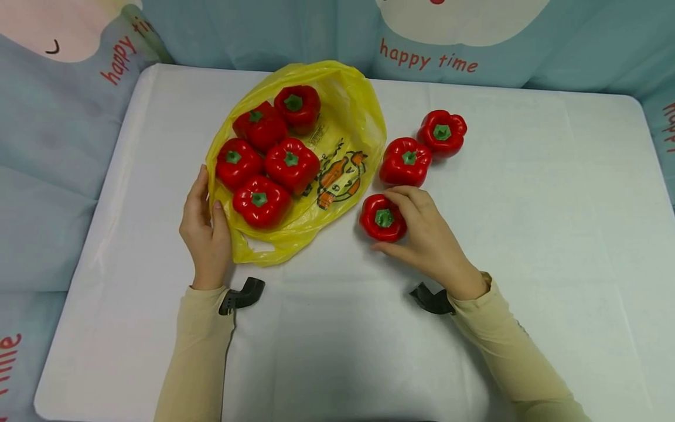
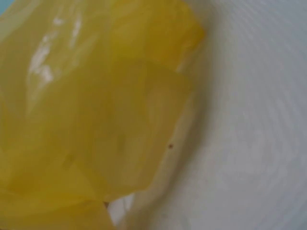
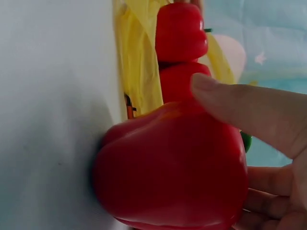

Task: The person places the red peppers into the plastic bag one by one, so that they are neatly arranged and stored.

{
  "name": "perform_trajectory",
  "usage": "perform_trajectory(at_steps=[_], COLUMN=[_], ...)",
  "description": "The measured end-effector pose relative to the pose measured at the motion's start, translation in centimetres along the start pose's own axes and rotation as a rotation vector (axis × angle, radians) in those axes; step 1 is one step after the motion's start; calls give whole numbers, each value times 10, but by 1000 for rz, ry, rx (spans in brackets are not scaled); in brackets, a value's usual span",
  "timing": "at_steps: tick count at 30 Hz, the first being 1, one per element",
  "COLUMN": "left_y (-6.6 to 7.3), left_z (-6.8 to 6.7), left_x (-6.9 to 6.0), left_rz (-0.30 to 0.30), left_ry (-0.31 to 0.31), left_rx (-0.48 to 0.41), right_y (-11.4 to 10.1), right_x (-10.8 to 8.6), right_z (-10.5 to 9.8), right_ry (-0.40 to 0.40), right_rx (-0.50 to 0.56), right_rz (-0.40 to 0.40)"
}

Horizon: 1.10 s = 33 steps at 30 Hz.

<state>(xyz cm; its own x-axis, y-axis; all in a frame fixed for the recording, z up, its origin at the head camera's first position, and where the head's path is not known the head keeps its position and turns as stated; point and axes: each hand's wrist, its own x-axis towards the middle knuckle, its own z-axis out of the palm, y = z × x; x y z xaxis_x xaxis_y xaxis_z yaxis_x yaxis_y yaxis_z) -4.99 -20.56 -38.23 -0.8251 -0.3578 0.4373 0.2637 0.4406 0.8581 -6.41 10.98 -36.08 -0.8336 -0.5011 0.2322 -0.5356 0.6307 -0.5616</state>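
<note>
In the head view my right hand (image 1: 429,240) holds a red bell pepper (image 1: 373,202) between thumb and fingers, its green stem upward. The right wrist view shows this pepper (image 3: 172,172) large and close, the thumb on its side. A yellow plastic bag (image 1: 350,76) lies wide open on the left, an animal drawing printed inside it. Several red bell peppers (image 1: 262,202) sit in its left half. My left hand (image 1: 208,240) holds the bag's left edge, thumb over the rim. Only translucent yellow plastic (image 2: 86,120) and white table show in the left wrist view.
Two more red bell peppers stand right of the bag: a nearer one (image 1: 405,162) and a farther one (image 1: 442,133), close together. A white-covered table (image 1: 548,234) lies under everything. Blue curtains (image 1: 327,29) hang behind its far edge.
</note>
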Motion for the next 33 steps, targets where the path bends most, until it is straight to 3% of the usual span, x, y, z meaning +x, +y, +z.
perform_trajectory(at_steps=[5, 13, 19, 33], left_y=[0, 1, 1, 1], left_z=[0, 0, 0, 0], left_x=[0, 0, 0, 0], left_rz=[2, -4, 3, -6], left_ry=[3, 1, 9, 6], left_rx=[4, 10, 9, 10], right_y=[0, -6, -16, -23], right_x=[4, 12, 31, 75], right_z=[-2, -13, -31, -55], right_ry=[-7, -68, -73, -132], right_rx=[-58, 11, 36, 29], right_rz=[-58, -88, -185, -228])
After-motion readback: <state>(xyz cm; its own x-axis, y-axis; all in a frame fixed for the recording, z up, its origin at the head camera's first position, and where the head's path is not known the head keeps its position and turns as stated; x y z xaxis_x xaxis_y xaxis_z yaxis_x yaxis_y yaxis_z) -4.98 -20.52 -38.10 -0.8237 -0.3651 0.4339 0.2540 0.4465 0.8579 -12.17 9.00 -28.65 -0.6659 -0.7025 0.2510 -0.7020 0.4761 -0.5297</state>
